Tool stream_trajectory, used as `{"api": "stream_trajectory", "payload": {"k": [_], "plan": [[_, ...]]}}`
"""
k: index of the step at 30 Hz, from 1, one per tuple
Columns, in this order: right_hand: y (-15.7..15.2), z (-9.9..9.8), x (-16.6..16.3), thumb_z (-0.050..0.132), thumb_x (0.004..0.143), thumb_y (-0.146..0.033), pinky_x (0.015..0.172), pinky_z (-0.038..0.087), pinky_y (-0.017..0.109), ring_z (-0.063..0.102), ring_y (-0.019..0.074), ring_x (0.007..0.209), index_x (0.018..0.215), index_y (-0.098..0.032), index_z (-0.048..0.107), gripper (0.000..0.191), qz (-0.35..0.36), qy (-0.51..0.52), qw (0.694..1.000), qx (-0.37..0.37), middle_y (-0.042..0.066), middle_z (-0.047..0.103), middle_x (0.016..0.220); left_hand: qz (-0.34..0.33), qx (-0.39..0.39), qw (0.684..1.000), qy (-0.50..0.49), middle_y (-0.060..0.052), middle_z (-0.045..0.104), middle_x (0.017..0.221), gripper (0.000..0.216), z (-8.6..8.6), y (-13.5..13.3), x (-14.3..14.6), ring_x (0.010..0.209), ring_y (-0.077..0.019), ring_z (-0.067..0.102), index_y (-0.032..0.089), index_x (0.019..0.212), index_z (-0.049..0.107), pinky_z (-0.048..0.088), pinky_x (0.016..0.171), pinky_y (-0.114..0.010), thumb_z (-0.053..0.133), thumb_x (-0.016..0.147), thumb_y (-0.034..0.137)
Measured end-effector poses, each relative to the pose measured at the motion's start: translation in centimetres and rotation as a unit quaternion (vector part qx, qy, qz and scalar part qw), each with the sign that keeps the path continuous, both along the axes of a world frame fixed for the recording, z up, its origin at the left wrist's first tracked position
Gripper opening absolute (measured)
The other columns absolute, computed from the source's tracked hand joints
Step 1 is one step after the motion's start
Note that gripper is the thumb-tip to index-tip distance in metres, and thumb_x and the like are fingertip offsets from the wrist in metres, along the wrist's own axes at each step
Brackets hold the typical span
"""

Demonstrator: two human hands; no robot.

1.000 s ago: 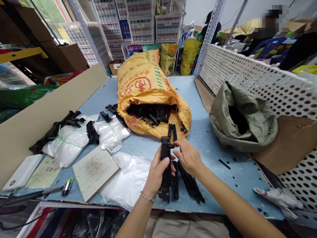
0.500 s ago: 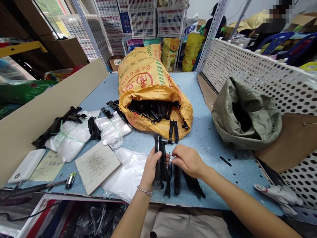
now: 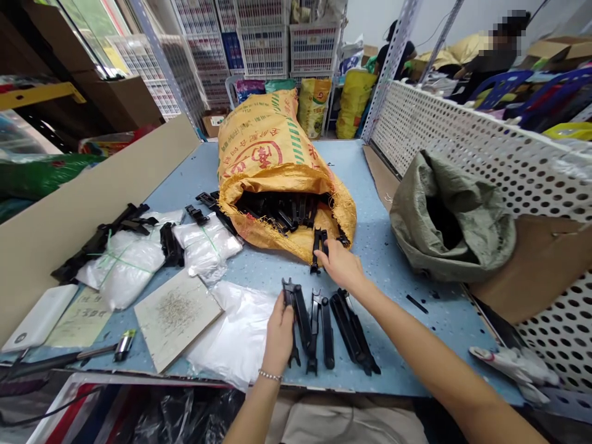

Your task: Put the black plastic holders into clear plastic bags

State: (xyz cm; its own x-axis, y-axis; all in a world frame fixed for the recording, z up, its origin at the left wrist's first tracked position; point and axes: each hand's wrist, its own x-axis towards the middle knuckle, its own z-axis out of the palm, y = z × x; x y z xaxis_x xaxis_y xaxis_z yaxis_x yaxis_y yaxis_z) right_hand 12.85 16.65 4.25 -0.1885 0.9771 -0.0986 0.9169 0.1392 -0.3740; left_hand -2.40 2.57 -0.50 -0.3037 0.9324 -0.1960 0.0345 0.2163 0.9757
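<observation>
My left hand [image 3: 279,330], a bead bracelet at its wrist, is closed around a long black forked plastic part [image 3: 301,316] near the table's front edge. At the mouth of the yellow woven sack [image 3: 263,229], my right hand [image 3: 341,262] has its thumb and fingers on another black forked plastic part [image 3: 317,250]. Between my arms lie more long black parts, a forked pair [image 3: 327,333] and a thicker bundle [image 3: 354,333]. Inside the sack is a heap of similar black parts [image 3: 287,209].
Left of my hands are a white plastic sheet [image 3: 235,327], a square board [image 3: 178,317] with debris and tied clear bags [image 3: 134,262]. A hammer [image 3: 123,346] lies front left. On the right stand a grey-green sack [image 3: 481,228] and a perforated white panel [image 3: 462,132]. Two people sit beyond.
My right hand has moved forward from beside my left hand to the part at the sack's mouth. My left hand has lowered slightly, and the black parts there now lie tilted.
</observation>
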Motion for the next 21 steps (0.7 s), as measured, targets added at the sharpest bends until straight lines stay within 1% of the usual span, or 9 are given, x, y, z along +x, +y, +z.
{"api": "stream_trajectory", "payload": {"k": [2,5,8,11,13,15,18,20,21], "plan": [[2.5,0.3,0.2,0.045,0.092,-0.042,0.078,0.044,0.038,0.063,0.0327,0.097,0.129,-0.01,0.041,0.05,-0.046,-0.009,0.998,-0.042,0.022,0.065,0.108,-0.034,-0.001,0.998,0.054,-0.011,0.048,0.143,0.048,-1.2,-0.9,0.8,0.135,-0.024,0.039,0.017,0.133,0.051,0.024,0.116,-0.041,0.048,0.086,0.027],[2.9,0.5,0.4,0.037,0.093,-0.03,0.081,0.045,0.037,0.064,0.0303,0.099,0.137,-0.007,0.034,0.049,-0.038,0.018,0.998,-0.05,0.02,0.066,0.109,-0.058,0.026,0.992,0.107,-0.013,0.046,0.143,0.048,-1.2,-1.3,1.6,0.136,-0.0252,0.037,0.016,0.132,0.052,0.022,0.117,-0.044,0.051,0.085,0.026],[-0.8,0.8,0.6,0.03,0.096,-0.03,0.077,0.046,0.031,0.065,0.0226,0.093,0.14,-0.014,0.029,0.047,0.012,0.098,0.994,-0.038,0.01,0.068,0.104,-0.034,0.052,0.997,0.049,-0.012,0.044,0.145,0.051,0.7,-0.4,1.8,0.137,-0.0245,0.035,0.02,0.135,0.049,0.021,0.117,-0.044,0.054,0.087,0.034],[-6.2,1.2,0.6,0.032,0.097,-0.036,0.066,0.045,0.029,0.064,0.0183,0.073,0.132,-0.019,0.036,0.039,0.131,0.222,0.966,-0.028,0.002,0.067,0.083,-0.006,0.075,0.988,-0.136,-0.011,0.051,0.138,0.054,3.4,0.9,1.5,0.131,-0.023,0.044,0.023,0.139,0.041,0.033,0.111,-0.04,0.045,0.091,0.048],[-8.4,1.4,0.7,0.034,0.097,-0.04,0.064,0.043,0.028,0.062,0.0176,0.069,0.115,-0.02,0.047,0.029,0.173,0.236,0.956,0.025,0.001,0.065,0.079,-0.005,0.069,0.973,-0.221,-0.01,0.059,0.126,0.057,5.1,1.2,1.6,0.12,-0.0232,0.054,0.024,0.139,0.04,0.043,0.102,-0.037,0.046,0.09,0.052],[-8.6,1.5,0.8,0.034,0.097,-0.043,0.065,0.042,0.029,0.06,0.0185,0.071,0.101,-0.02,0.051,0.03,0.162,0.207,0.956,0.128,0.004,0.063,0.08,-0.019,0.05,0.971,-0.233,-0.008,0.063,0.119,0.062,6.4,0.9,1.8,0.109,-0.0231,0.06,0.024,0.139,0.04,0.049,0.094,-0.035,0.056,0.086,0.051],[-6.3,1.5,1.1,0.028,0.097,-0.049,0.068,0.04,0.032,0.056,0.0203,0.073,0.089,-0.018,0.054,0.041,0.177,0.156,0.934,0.267,0.007,0.06,0.078,-0.066,0.017,0.973,-0.22,-0.008,0.061,0.12,0.067,7.4,-0.1,2.7,0.092,-0.0208,0.065,0.026,0.142,0.036,0.053,0.082,-0.032,0.06,0.084,0.049],[-4.7,1.5,1.0,0.023,0.098,-0.049,0.066,0.039,0.031,0.053,0.0196,0.069,0.08,-0.019,0.054,0.047,0.22,0.141,0.919,0.295,0.007,0.058,0.072,-0.084,0.005,0.975,-0.207,-0.008,0.06,0.12,0.065,7.5,-0.4,3.1,0.082,-0.0179,0.065,0.028,0.142,0.035,0.054,0.075,-0.03,0.058,0.085,0.05],[-4.3,1.5,0.9,0.021,0.098,-0.048,0.064,0.037,0.03,0.052,0.0186,0.066,0.075,-0.019,0.053,0.049,0.224,0.142,0.922,0.284,0.006,0.057,0.069,-0.085,0.002,0.976,-0.199,-0.007,0.06,0.12,0.064,7.4,-0.3,3.1,0.079,-0.0165,0.065,0.028,0.141,0.036,0.054,0.071,-0.028,0.058,0.085,0.05]]}}
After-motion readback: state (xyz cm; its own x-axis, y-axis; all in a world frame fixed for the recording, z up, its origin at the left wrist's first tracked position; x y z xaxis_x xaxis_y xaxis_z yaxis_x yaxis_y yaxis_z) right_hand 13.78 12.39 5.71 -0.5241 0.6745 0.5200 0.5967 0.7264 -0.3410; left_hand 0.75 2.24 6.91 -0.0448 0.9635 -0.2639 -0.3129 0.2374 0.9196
